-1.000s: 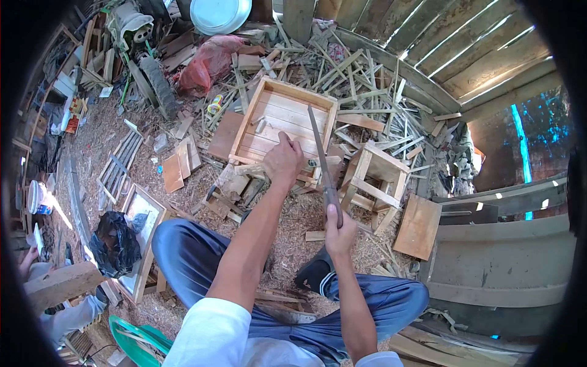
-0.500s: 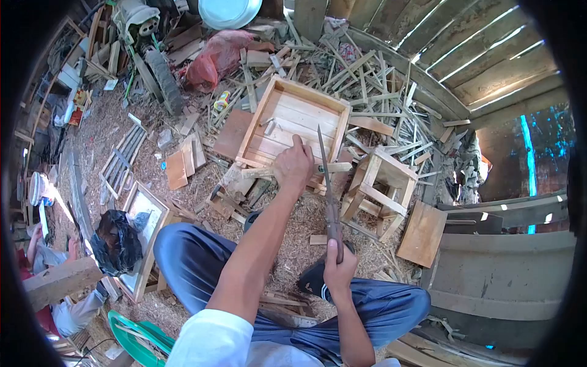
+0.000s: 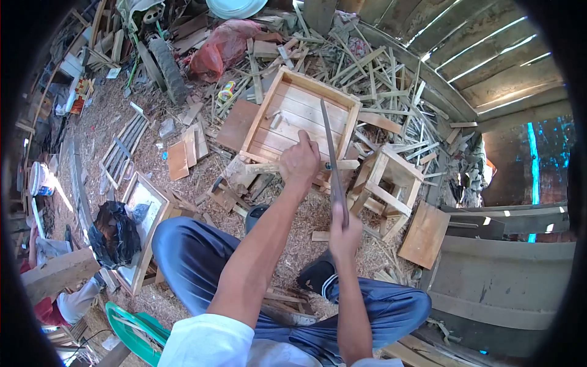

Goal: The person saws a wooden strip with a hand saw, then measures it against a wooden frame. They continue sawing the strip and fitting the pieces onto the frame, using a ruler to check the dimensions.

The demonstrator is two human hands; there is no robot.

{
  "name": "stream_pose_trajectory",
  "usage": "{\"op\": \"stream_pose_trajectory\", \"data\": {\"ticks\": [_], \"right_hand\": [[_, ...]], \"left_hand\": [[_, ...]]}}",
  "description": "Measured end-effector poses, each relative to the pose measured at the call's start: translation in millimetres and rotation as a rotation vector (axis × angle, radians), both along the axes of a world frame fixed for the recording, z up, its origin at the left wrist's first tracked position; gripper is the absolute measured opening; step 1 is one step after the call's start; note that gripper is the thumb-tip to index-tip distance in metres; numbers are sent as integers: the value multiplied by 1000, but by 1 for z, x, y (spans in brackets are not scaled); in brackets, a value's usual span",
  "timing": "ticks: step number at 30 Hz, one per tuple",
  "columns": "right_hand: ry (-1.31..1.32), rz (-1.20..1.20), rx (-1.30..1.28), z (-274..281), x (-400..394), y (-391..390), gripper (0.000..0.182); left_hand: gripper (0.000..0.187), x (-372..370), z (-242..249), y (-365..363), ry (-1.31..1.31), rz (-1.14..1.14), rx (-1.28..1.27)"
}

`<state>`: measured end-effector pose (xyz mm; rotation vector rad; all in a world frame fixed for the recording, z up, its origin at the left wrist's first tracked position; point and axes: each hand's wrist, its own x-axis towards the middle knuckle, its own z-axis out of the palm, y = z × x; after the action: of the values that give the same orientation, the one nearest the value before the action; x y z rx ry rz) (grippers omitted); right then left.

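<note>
My left hand (image 3: 299,160) is closed over a narrow wooden strip (image 3: 263,167) that lies crosswise at the near edge of a shallow wooden box (image 3: 260,131). My right hand (image 3: 345,233) is wrapped round the handle of a long, tapering handsaw (image 3: 331,144). Its blade points away from me and crosses the strip just right of my left hand, with the tip over the box. Whether the teeth have cut into the wood cannot be made out. A small pale piece (image 3: 276,120) lies inside the box.
A small wooden frame like a stool (image 3: 382,189) stands right of the strip. Piled wood offcuts (image 3: 403,131) reach the plank wall. A flat board (image 3: 424,235) lies at right. At left are a black plastic bag (image 3: 113,235) and a green plastic chair (image 3: 137,327). Another person's leg (image 3: 79,303) shows at far left.
My right hand has pushed the handsaw forward, so its tip reaches farther over the box. My left hand keeps its hold on the strip. The whole view has shifted slightly.
</note>
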<state>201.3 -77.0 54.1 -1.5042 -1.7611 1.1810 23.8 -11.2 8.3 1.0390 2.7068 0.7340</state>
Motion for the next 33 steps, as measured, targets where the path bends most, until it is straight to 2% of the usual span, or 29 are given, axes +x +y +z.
{"op": "stream_pose_trajectory", "data": {"ticks": [3,5,7,10,13,16,18,20,23,26,28,30,33], "right_hand": [[-25,9,47,-1,-7,8,42],[-7,59,113,4,19,-20,42],[33,-9,-13,2,59,-65,43],[38,-74,-65,-6,63,-68,44],[-39,0,4,2,-2,0,43],[-59,36,63,1,3,-2,38],[-18,73,142,16,38,-41,32],[-64,14,33,23,83,-86,27],[-10,-10,14,28,62,-70,32],[-33,31,65,14,2,6,43],[-24,17,39,14,-14,17,46],[-36,42,86,5,10,-7,44],[85,23,124,9,53,-62,40]], "left_hand": [[20,-4,-1,10,-11,15,83],[20,-2,-3,2,-63,37,18],[20,-5,0,8,-51,34,-4],[20,1,-1,1,-31,40,-23],[19,3,0,2,2,53,56],[18,-2,3,2,19,53,95],[17,0,0,7,6,54,97],[16,-2,-4,9,-1,62,52],[19,3,-2,3,-9,91,52],[19,6,-1,-4,-28,44,41],[19,0,4,-1,-22,19,15],[19,4,5,0,-42,-7,-23],[20,-4,4,7,-75,44,-66]]}}
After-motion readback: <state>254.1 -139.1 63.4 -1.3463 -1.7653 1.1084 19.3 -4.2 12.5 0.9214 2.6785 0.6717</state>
